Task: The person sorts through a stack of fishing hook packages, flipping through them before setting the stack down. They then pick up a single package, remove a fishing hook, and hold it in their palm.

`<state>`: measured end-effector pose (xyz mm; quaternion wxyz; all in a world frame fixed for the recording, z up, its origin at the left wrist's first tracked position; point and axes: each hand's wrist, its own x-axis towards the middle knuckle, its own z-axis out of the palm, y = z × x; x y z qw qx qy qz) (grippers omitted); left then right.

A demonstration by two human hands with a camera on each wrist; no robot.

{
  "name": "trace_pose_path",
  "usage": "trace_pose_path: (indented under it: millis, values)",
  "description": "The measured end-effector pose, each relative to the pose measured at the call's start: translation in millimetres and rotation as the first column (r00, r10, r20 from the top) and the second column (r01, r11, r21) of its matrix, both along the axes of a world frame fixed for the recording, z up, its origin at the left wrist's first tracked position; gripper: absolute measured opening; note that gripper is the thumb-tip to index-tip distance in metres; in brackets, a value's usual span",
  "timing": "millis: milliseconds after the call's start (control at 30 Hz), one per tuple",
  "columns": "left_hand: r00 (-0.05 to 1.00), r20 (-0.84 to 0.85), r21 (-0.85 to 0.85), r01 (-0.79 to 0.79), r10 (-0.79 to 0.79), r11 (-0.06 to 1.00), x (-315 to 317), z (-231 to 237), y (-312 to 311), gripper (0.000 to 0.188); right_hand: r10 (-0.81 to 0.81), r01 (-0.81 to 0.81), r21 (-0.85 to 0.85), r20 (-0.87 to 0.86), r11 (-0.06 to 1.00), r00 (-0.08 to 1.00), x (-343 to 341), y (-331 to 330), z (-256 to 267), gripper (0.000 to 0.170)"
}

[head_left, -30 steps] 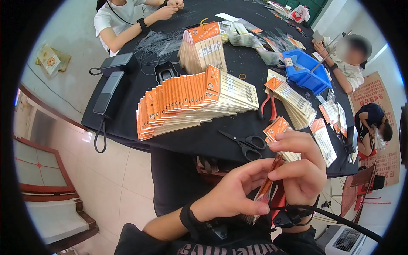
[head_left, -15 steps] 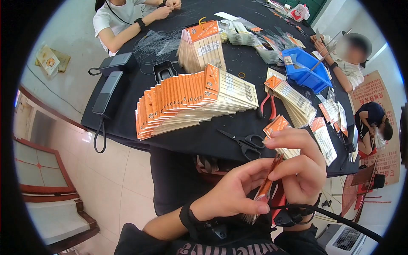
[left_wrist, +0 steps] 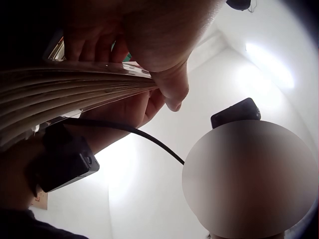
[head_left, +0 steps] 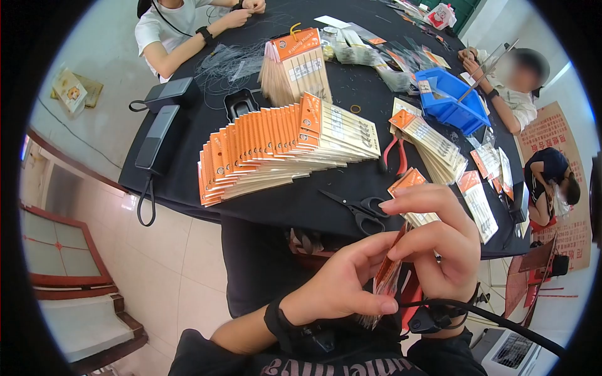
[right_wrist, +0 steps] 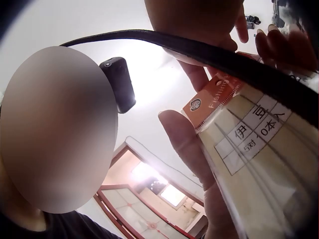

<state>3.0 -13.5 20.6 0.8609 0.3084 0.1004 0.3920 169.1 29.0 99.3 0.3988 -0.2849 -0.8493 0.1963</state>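
My left hand (head_left: 338, 282) grips a small stack of fishing hook packets (head_left: 387, 277) on edge, thumb on the near side and fingers behind. The left wrist view shows the stacked layers (left_wrist: 65, 94) edge-on. In the right wrist view the outer packet (right_wrist: 254, 144) shows an orange header, a printed label and clear film. At the header end, my right hand (head_left: 442, 241) pinches the stack with bent fingers, its index finger raised above. Beyond the hands, black-handled scissors (head_left: 359, 212) and more orange-headed packets (head_left: 409, 180) lie on the black-covered table (head_left: 276, 210).
A long fanned row of packets (head_left: 251, 147) lies mid-table, with a standing bundle (head_left: 306, 66) behind. Red-handled pliers (head_left: 395, 153), a blue bin (head_left: 448, 103) and loose packets are at the right. Two power banks (head_left: 160, 138) sit at the left edge. A black cable (head_left: 495, 318) crosses my right wrist.
My right hand's fingers have shifted slightly left over the top of the stack, and less of the orange header shows. My left hand keeps its grip.
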Motion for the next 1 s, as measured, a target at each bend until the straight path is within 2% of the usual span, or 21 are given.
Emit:
trace_pose_path:
  millis: [433, 533, 1000]
  values:
    - [1.000, 0.006, 0.041, -0.011, 0.011, 0.999, 0.8, -3.1, 2.2, 0.089, 0.011, -0.010, 0.026, -0.019, 1.000, 1.000, 1.6, 2.6, 0.9, 0.023]
    - [0.999, 0.036, -0.028, -0.006, 0.007, 1.000, 0.7, 1.0, 1.4, 0.088, -0.011, 0.012, 0.036, -0.041, 0.999, 0.999, 0.8, 1.7, -0.6, 0.022]
    - [0.997, 0.074, -0.042, 0.008, -0.005, 0.999, 2.4, -10.7, -0.3, 0.090, 0.028, -0.024, 0.059, -0.076, 0.998, 0.997, 5.2, 1.7, -4.9, 0.022]
